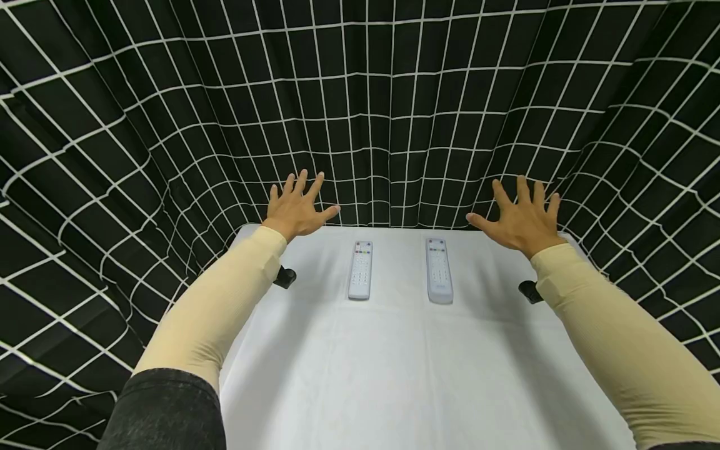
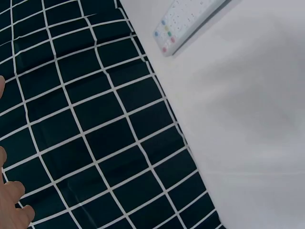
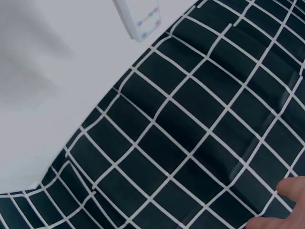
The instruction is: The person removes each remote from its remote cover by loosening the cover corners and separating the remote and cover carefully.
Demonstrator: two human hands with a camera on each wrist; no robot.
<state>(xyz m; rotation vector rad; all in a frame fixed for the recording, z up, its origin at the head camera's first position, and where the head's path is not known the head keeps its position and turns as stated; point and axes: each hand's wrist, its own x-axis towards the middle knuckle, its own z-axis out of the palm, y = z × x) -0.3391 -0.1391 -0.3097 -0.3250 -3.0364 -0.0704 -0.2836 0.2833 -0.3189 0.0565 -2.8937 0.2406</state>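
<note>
Two white remote controls lie apart on the white table, buttons up. The left remote (image 1: 360,270) also shows in the left wrist view, where its coloured buttons (image 2: 167,34) face the table's far edge. The right remote (image 1: 439,270) appears at the top of the right wrist view as a cut-off white end (image 3: 140,19). My left hand (image 1: 296,209) is held with fingers spread above the far left part of the table, holding nothing. On the other side my right hand (image 1: 523,222) is likewise spread above the far right part, touching nothing.
The white cloth-covered table (image 1: 382,369) ends just beyond the remotes. A black curtain with a white grid (image 1: 388,112) hangs behind it and along both sides. Black wrist-worn devices (image 1: 285,277) show below each forearm, and both arms cast shadows on the cloth.
</note>
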